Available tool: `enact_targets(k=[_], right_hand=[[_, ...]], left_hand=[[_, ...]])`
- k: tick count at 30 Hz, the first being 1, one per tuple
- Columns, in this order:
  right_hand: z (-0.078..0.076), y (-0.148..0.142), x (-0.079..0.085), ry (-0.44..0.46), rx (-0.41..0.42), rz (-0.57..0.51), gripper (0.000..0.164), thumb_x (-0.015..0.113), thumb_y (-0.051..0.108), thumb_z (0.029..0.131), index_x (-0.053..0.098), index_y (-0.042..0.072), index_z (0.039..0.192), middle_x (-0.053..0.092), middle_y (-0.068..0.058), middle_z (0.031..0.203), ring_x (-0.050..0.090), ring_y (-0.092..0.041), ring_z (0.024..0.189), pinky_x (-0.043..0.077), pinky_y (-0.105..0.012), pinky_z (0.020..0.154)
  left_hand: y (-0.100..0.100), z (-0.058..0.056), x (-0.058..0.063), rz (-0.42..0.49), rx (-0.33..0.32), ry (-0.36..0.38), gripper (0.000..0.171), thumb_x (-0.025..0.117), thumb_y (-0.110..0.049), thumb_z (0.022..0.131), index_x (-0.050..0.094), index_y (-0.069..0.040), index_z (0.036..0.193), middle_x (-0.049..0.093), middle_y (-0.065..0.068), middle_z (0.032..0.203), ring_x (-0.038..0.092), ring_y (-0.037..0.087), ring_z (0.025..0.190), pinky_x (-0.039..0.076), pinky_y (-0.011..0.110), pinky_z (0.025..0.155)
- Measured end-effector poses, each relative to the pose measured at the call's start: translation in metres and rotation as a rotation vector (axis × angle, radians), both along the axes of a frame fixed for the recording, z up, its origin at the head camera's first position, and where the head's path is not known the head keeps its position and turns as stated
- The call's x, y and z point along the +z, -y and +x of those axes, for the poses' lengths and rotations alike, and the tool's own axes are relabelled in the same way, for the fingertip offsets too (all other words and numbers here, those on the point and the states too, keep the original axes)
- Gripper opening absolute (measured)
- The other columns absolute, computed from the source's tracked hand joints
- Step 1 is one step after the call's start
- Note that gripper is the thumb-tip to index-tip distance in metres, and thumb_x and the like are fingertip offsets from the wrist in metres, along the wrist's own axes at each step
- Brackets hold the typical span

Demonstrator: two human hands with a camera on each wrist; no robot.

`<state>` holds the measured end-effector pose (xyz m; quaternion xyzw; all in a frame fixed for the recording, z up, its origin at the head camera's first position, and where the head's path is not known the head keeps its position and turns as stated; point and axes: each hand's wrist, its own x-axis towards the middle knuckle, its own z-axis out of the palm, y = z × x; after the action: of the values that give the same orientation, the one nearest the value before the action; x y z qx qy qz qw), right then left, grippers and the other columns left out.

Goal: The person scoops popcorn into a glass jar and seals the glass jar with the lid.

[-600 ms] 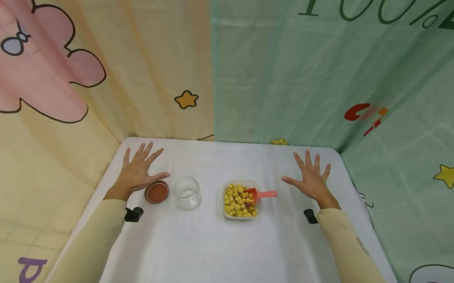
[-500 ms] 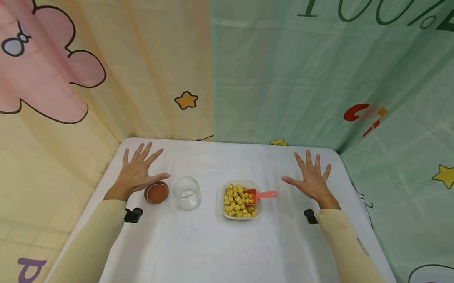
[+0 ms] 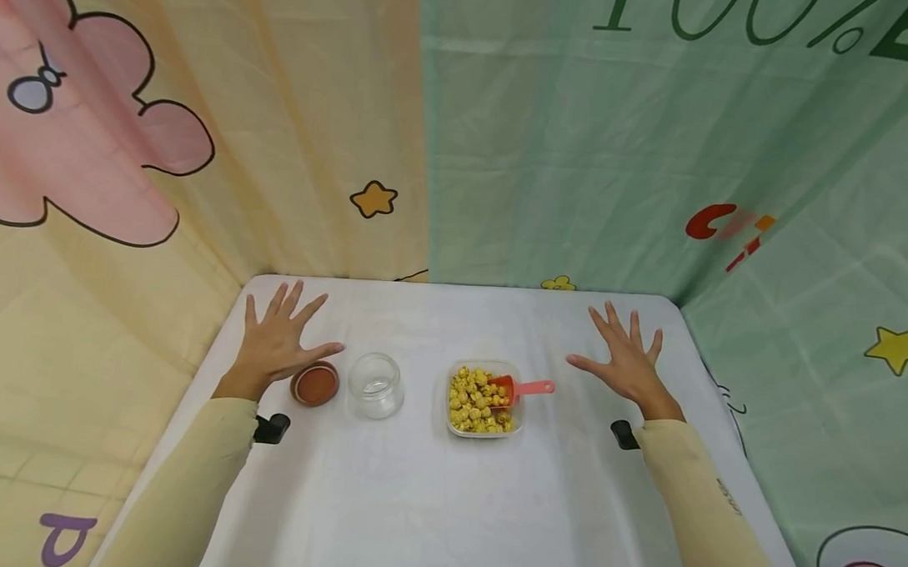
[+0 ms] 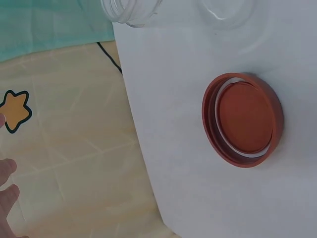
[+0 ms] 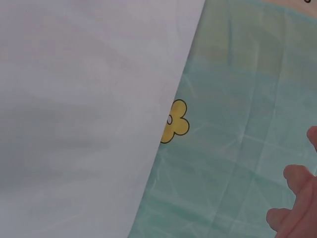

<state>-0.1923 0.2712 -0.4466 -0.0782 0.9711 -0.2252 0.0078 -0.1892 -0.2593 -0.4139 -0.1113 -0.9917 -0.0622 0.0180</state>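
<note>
With fingers spread wide, my left hand (image 3: pixel 272 344) hovers at the table's left side and holds nothing. Just by its thumb lies a round reddish-brown lid (image 3: pixel 316 385), its hollow side and pale sealing ring facing up in the left wrist view (image 4: pixel 246 119). A clear glass jar (image 3: pixel 375 387) stands right of the lid. Further right, a clear square tub (image 3: pixel 484 435) is filled with yellow popcorn (image 3: pixel 471 401). A red scoop (image 3: pixel 535 388) rests in the popcorn, handle pointing right. My right hand (image 3: pixel 626 365), also spread and holding nothing, is right of the scoop.
A white cloth covers the table (image 3: pixel 416 507). Printed curtains (image 3: pixel 549 153) hang close behind it and along both sides. Black wrist straps (image 3: pixel 272 429) show at both cuffs.
Both hands have stayed spread in nearly the same place, with only a slight shift. The lid, jar, tub and scoop have not moved on the table.
</note>
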Motion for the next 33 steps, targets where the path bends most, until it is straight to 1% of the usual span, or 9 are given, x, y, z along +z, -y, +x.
enact_targets(k=[6,11,16,23,27,30,33], right_hand=[[-0.002,0.001,0.002,0.001,0.007,-0.008,0.100,0.061,0.066,0.081,0.014,0.018,0.156,0.000,-0.017,0.161,-0.015,-0.047,0.142,-0.021,-0.070,0.102],[-0.002,-0.002,-0.002,0.001,0.009,-0.016,0.099,0.061,0.065,0.082,0.014,0.020,0.156,0.001,-0.013,0.162,-0.014,-0.046,0.143,-0.021,-0.070,0.102],[0.000,-0.004,-0.005,-0.002,0.011,-0.037,0.099,0.062,0.064,0.082,0.013,0.020,0.156,0.002,-0.012,0.162,-0.012,-0.045,0.143,-0.020,-0.070,0.103],[-0.002,-0.006,-0.004,0.002,0.033,-0.057,0.100,0.064,0.060,0.083,0.010,0.019,0.156,0.002,-0.011,0.162,-0.009,-0.042,0.145,-0.016,-0.070,0.105],[-0.002,-0.007,-0.004,0.011,0.051,-0.072,0.100,0.065,0.059,0.083,0.010,0.018,0.156,0.002,-0.011,0.162,-0.007,-0.041,0.145,-0.013,-0.070,0.106],[-0.002,-0.006,-0.003,0.010,0.069,-0.095,0.100,0.067,0.056,0.083,0.012,0.017,0.156,0.004,-0.011,0.162,-0.005,-0.041,0.146,-0.010,-0.070,0.107],[-0.002,-0.004,-0.005,-0.002,0.091,-0.105,0.100,0.070,0.054,0.081,0.015,0.015,0.156,0.007,-0.011,0.162,-0.002,-0.040,0.146,-0.007,-0.070,0.107]], left_hand=[[-0.003,0.001,0.000,0.014,-0.018,-0.012,0.094,0.049,-0.075,0.080,0.032,-0.016,0.151,0.014,0.023,0.158,0.006,0.042,0.145,-0.013,0.067,0.109],[-0.006,0.002,-0.001,0.021,-0.034,-0.002,0.094,0.050,-0.075,0.080,0.031,-0.017,0.151,0.015,0.025,0.157,0.007,0.042,0.145,-0.015,0.064,0.110],[-0.009,0.004,0.000,0.041,-0.056,-0.023,0.093,0.054,-0.073,0.079,0.033,-0.016,0.150,0.018,0.023,0.157,0.010,0.043,0.145,-0.009,0.066,0.111],[-0.017,0.004,-0.004,0.112,-0.130,-0.035,0.096,0.060,-0.067,0.078,0.033,-0.011,0.150,0.021,0.021,0.157,0.012,0.041,0.144,0.000,0.065,0.113],[-0.023,0.003,-0.005,0.131,-0.150,-0.042,0.100,0.062,-0.067,0.076,0.032,-0.009,0.151,0.022,0.020,0.157,0.012,0.038,0.145,0.000,0.062,0.114],[-0.029,0.003,-0.006,0.149,-0.166,-0.020,0.105,0.063,-0.068,0.075,0.029,-0.005,0.151,0.021,0.020,0.157,0.010,0.037,0.145,-0.003,0.061,0.115],[-0.034,0.003,-0.006,0.168,-0.197,-0.003,0.110,0.062,-0.071,0.074,0.026,-0.001,0.151,0.021,0.020,0.157,0.011,0.037,0.145,-0.003,0.060,0.115]])
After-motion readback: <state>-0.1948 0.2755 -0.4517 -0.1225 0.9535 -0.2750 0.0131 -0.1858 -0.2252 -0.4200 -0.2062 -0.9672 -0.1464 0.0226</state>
